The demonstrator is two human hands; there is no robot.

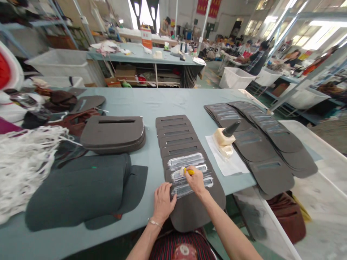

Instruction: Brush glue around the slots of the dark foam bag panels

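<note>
Overlapping dark grey slotted panels [189,213] run up the middle of the table, their slots showing in a row. White glue surrounds the three nearest slots. My right hand [195,180] is closed on a yellow-handled brush [189,172], its pale tip at the middle glued slot. My left hand [163,200] lies with fingers spread on the left edge of the panels and holds nothing. To the right, a cream glue bottle [223,137] with a black cone top stands on a white sheet [234,164].
Glued panels [271,173] overlap at the right. Stacked slotted panels [114,135], dark green pieces [78,191] and white netting [24,166] lie left. A white bin [322,202] adjoins the right edge. People work in the background.
</note>
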